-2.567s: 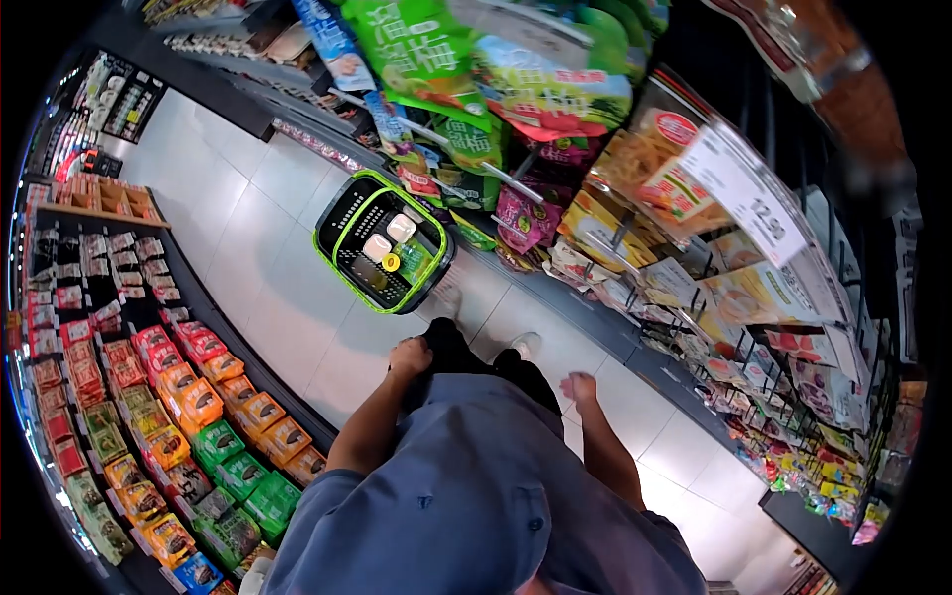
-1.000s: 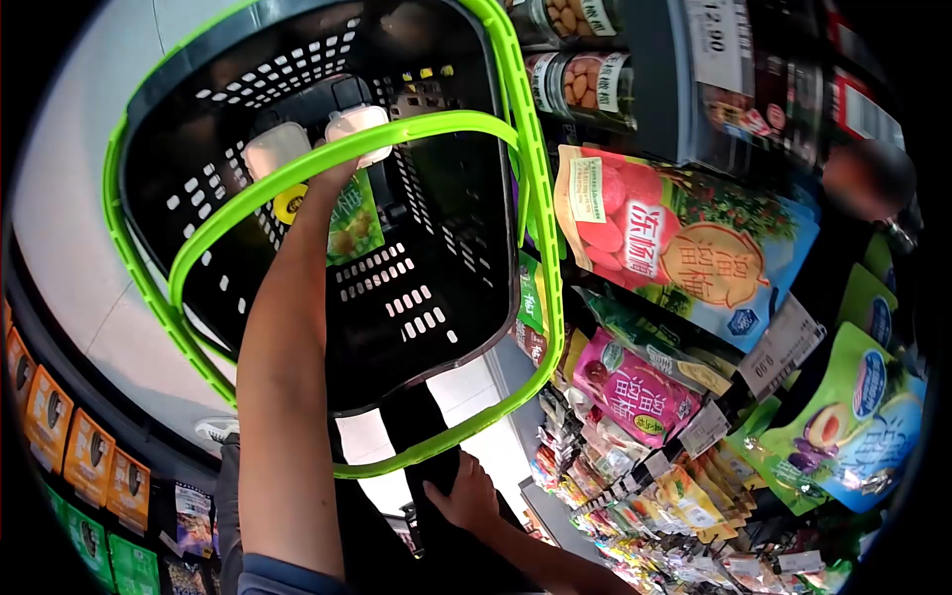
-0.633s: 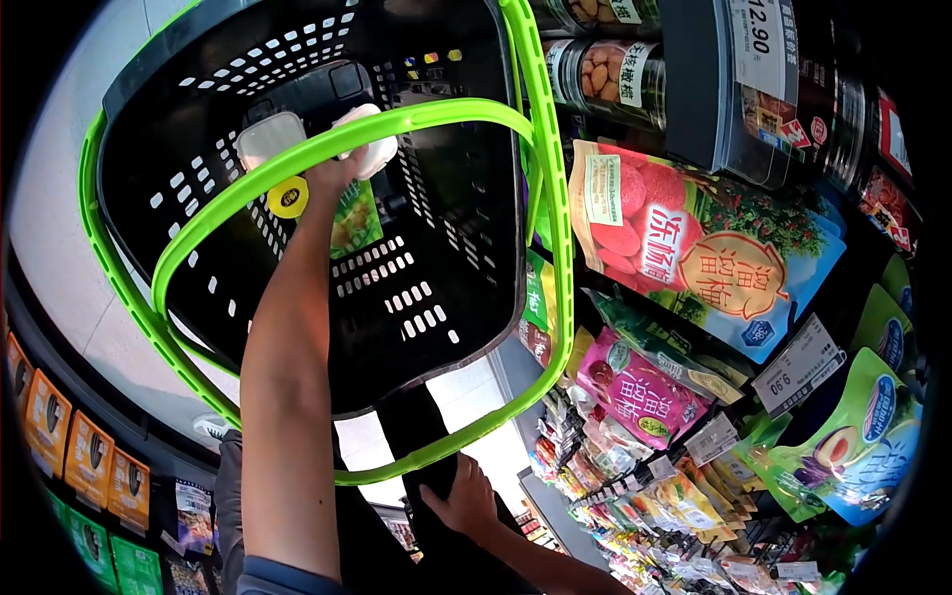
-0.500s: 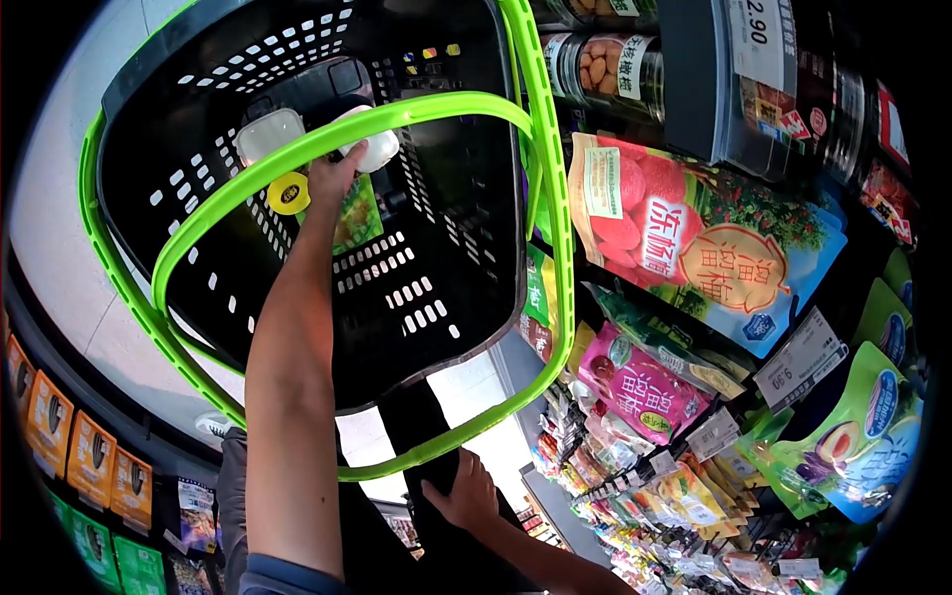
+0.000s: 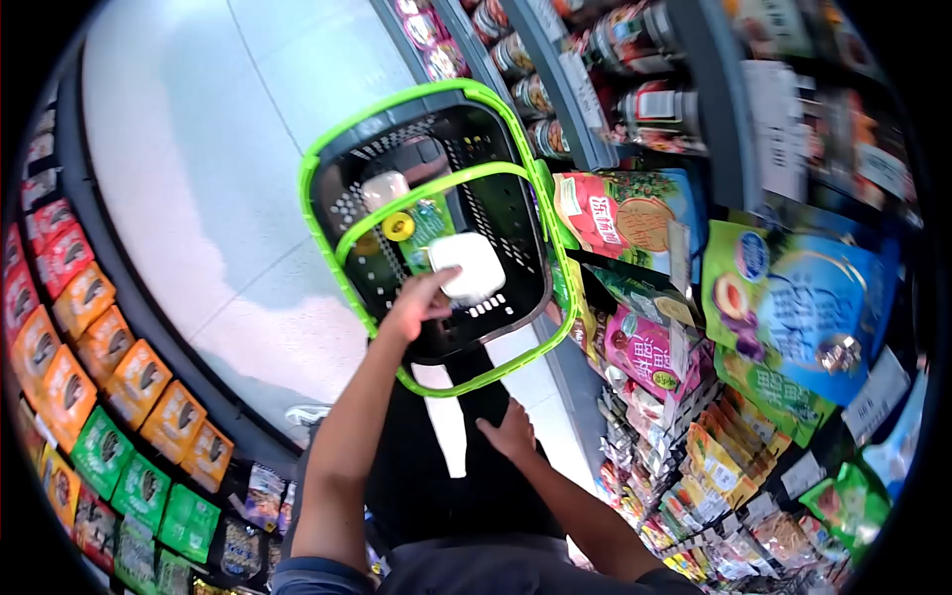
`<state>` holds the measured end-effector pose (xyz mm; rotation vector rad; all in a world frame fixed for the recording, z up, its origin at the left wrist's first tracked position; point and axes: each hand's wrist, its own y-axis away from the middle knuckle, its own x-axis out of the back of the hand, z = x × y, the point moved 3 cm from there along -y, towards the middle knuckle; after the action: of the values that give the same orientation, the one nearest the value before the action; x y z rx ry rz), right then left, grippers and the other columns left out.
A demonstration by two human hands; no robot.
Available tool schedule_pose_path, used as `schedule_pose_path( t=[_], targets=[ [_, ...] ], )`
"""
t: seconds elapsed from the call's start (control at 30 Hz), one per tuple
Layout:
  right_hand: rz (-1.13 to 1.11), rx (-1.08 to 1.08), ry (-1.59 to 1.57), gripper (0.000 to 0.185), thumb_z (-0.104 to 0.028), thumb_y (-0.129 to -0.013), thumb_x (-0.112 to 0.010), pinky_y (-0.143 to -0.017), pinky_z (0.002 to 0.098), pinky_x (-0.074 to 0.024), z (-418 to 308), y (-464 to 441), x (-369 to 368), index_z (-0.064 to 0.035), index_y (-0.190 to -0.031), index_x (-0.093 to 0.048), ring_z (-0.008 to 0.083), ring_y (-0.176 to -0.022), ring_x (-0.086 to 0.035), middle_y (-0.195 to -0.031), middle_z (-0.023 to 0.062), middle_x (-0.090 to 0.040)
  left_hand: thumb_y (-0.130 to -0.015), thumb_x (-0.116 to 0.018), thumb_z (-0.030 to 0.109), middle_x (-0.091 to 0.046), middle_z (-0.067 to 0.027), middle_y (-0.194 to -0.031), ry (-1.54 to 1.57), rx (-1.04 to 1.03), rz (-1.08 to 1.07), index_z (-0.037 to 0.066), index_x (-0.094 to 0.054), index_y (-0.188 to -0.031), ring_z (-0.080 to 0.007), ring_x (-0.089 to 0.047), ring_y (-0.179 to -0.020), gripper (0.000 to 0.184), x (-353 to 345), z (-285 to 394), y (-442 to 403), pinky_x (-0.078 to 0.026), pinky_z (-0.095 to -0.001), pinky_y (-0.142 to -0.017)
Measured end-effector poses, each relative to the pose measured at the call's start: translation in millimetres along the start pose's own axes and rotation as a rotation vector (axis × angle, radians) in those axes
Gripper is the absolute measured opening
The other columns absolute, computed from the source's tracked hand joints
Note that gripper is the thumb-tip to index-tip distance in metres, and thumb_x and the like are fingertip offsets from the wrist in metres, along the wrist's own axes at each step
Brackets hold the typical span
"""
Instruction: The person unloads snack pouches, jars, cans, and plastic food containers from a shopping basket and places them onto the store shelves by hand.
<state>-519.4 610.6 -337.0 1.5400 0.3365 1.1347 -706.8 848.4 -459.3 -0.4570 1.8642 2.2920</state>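
Observation:
My left hand [image 5: 421,299] is closed on the edge of a white rounded-square tub [image 5: 468,268], inside a black shopping basket [image 5: 315,188] with a bright green rim. The basket's green handle [image 5: 431,194] crosses over the opening, beyond the tub. Deeper in the basket lie a pale container [image 5: 385,188], a round yellow-topped item [image 5: 398,227] and a green package [image 5: 428,220]. My right hand [image 5: 511,432] rests on my black-trousered leg, thumb apart from the fingers, holding nothing.
To the right, shelves carry jars [image 5: 659,109], a red fruit pouch [image 5: 620,213], a pink pouch [image 5: 650,349] and a blue plum pouch [image 5: 818,297]. On the left, a low shelf holds orange packets [image 5: 139,379] and green packets [image 5: 141,491]. Pale floor tiles [image 5: 238,198] lie between.
My left hand has drawn the white tub back from deep in the basket, nearer to me. My view has pulled back, showing more floor and shelf. My right hand stays on my leg.

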Motion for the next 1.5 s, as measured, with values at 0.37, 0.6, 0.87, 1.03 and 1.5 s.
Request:
schedule_pose_path(
  t=[0.37, 0.6, 0.87, 1.03, 1.5],
  targets=[
    [-0.345, 0.231, -1.299, 0.07, -0.056, -0.098, -0.049, -0.075, 0.0356, -0.0549, -109, 166, 212, 0.0015, -0.138, -0.043, 0.0301, -0.093, -0.068, -0.133, 0.0156, -0.056, -0.088, -0.061, 0.048, -0.073, -0.0126, -0.099, 0.067, 0.101, -0.373, 0.002, -0.056, -0.127, -0.0192, -0.073, -0.075, 0.06, -37, 30, 310, -0.063, -0.0281, -0.06],
    [-0.378, 0.413, -1.318, 0.051, -0.039, -0.093, -0.056, -0.061, 0.0263, -0.0507, -94, 265, 223, -0.006, -0.132, -0.052, 0.0139, -0.07, -0.062, -0.097, 0.0067, -0.065, -0.091, -0.057, 0.046, -0.071, -0.0107, -0.104, -0.099, -0.012, -0.408, 0.003, -0.054, -0.128, -0.0186, -0.072, -0.085, 0.057, -71, 23, 410, -0.061, -0.0322, -0.069],
    [-0.145, 0.329, -1.638, 0.053, -0.046, -0.09, -0.061, -0.058, 0.0256, -0.048, -36, 324, 197, -0.0033, -0.121, -0.058, 0.0125, -0.064, -0.059, -0.087, 0.0057, -0.063, -0.091, -0.063, 0.031, -0.062, -0.0138, -0.123, 0.096, 0.067, -0.587, 0.001, -0.049, -0.133, -0.0268, -0.063, -0.112, 0.054, -123, -9, 451, -0.051, -0.0435, -0.098],
    [-0.145, 0.337, -1.751, 0.051, -0.047, -0.093, -0.057, -0.062, 0.029, -0.0448, -13, 345, 187, -0.0037, -0.12, -0.055, 0.0142, -0.074, -0.059, -0.098, 0.0068, -0.064, -0.091, -0.065, 0.03, -0.062, -0.0144, -0.123, 0.054, 0.12, -0.629, 0.0, -0.049, -0.132, -0.028, -0.063, -0.11, 0.053, -149, -11, 471, -0.051, -0.0442, -0.097],
    [-0.367, 0.557, -1.72, 0.056, -0.052, -0.094, -0.056, -0.059, 0.0301, -0.041, -19, 341, 194, -0.0082, -0.129, -0.052, 0.0182, -0.085, -0.06, -0.118, 0.0088, -0.058, -0.096, -0.056, 0.04, -0.06, -0.0127, -0.13, 0.083, -0.186, -0.528, 0.006, -0.048, -0.138, -0.027, -0.06, -0.118, 0.054, -139, -26, 491, -0.05, -0.0449, -0.1]
  ],
)
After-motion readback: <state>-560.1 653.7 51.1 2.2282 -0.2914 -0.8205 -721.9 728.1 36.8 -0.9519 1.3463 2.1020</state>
